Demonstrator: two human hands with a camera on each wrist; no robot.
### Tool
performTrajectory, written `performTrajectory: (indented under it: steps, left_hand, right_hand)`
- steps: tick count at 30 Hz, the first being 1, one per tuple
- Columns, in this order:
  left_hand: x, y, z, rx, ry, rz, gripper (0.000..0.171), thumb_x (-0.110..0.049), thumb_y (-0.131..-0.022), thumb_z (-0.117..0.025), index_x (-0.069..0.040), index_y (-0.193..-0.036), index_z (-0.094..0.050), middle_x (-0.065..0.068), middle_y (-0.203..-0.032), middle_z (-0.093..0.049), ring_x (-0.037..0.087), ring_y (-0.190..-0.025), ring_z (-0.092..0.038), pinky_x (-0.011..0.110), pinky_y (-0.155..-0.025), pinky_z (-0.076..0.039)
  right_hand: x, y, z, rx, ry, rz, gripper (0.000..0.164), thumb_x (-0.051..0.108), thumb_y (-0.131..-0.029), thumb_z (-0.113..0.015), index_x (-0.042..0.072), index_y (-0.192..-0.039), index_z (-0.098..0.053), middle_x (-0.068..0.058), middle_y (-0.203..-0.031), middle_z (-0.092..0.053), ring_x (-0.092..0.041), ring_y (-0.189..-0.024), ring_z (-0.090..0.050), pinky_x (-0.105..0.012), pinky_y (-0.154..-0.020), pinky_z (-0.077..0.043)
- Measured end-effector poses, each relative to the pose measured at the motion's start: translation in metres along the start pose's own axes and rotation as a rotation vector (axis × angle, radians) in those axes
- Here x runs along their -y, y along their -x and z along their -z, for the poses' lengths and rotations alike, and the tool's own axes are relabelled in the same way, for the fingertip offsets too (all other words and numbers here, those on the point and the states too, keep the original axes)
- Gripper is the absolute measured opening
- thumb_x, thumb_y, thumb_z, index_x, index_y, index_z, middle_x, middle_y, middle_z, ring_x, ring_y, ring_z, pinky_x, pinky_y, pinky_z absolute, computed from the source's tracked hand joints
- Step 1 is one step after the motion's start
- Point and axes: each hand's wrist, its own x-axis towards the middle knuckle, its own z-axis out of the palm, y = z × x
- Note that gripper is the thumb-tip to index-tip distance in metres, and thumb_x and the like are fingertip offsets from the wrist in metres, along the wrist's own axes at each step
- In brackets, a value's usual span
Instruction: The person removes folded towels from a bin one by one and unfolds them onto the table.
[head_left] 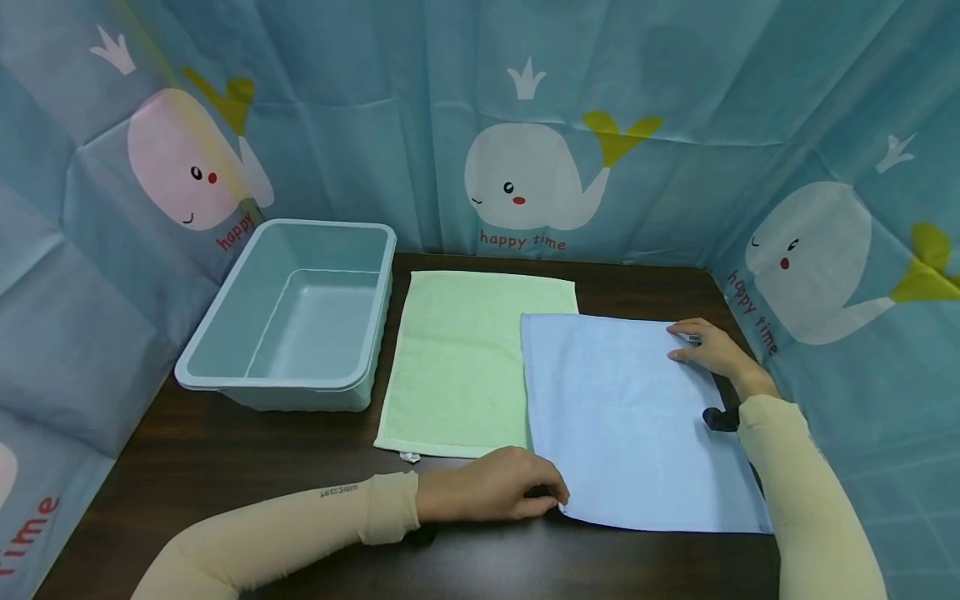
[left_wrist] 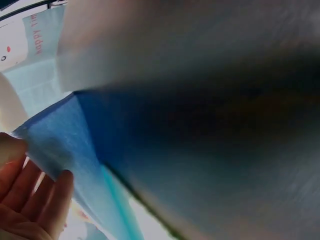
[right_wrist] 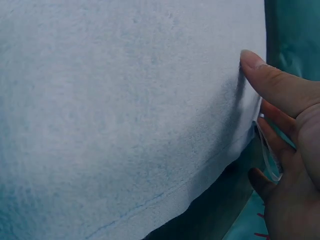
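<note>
A light blue towel [head_left: 622, 425] lies spread out on the right, its left part covering the edge of a pale green towel [head_left: 457, 367]. At the blue towel's near left corner, my left hand [head_left: 491, 487] pinches the cloth between thumb and fingers; the left wrist view shows the blue cloth [left_wrist: 60, 140] at those fingertips. My right hand [head_left: 712, 350] grips the far right corner. In the right wrist view the thumb of that hand [right_wrist: 295, 115] lies on top of the cloth and the fingers are partly hidden beneath, with a white tag loop beside them.
A pale teal plastic basin [head_left: 360, 385] with nothing in it stands on the left of the dark wooden table [head_left: 315, 450]. Blue curtains [head_left: 360, 125] printed with whales surround the table's back and sides. A small white label [head_left: 409, 457] sticks out below the green towel.
</note>
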Motion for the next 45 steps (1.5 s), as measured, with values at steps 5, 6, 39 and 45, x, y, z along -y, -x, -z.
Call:
performTrajectory:
  steps: [5, 6, 39, 45]
  left_hand:
    - [0.004, 0.004, -0.011, 0.068, -0.050, 0.039, 0.013, -0.016, -0.096, -0.063, -0.021, -0.102, -0.074, -0.014, -0.098, -0.075, -0.010, -0.092, -0.064, 0.001, -0.083, -0.043]
    - [0.004, 0.005, -0.012, 0.076, -0.065, 0.044, 0.013, -0.017, -0.095, -0.064, -0.022, -0.101, -0.074, -0.015, -0.098, -0.074, -0.010, -0.092, -0.064, 0.002, -0.083, -0.043]
    - [0.040, -0.029, 0.023, 0.087, -0.363, 0.348, 0.044, -0.031, -0.099, -0.059, -0.010, -0.138, -0.057, 0.007, -0.144, -0.058, 0.021, -0.133, -0.055, 0.033, -0.105, -0.050]
    - [0.061, -0.047, 0.020, 0.225, -0.398, 0.443, 0.067, -0.044, -0.104, -0.045, -0.012, -0.158, -0.024, 0.005, -0.166, -0.023, 0.025, -0.154, -0.024, 0.042, -0.120, -0.033]
  right_hand:
    - [0.001, 0.002, -0.001, -0.008, 0.000, 0.006, 0.068, 0.040, -0.092, -0.068, 0.010, -0.148, -0.043, -0.024, -0.159, -0.024, -0.053, -0.144, -0.020, -0.077, -0.109, -0.019]
    - [0.001, 0.002, -0.001, -0.009, -0.003, 0.004, 0.068, 0.040, -0.092, -0.068, 0.011, -0.148, -0.043, -0.024, -0.159, -0.024, -0.052, -0.144, -0.020, -0.077, -0.109, -0.020]
    - [0.003, 0.004, -0.002, -0.002, 0.002, -0.008, 0.071, 0.042, -0.092, -0.068, 0.012, -0.150, -0.041, -0.022, -0.160, -0.024, -0.052, -0.144, -0.021, -0.076, -0.110, -0.020]
    - [0.003, 0.004, -0.002, -0.004, 0.003, -0.009, 0.071, 0.042, -0.092, -0.067, 0.011, -0.151, -0.040, -0.024, -0.159, -0.024, -0.053, -0.144, -0.021, -0.077, -0.109, -0.021]
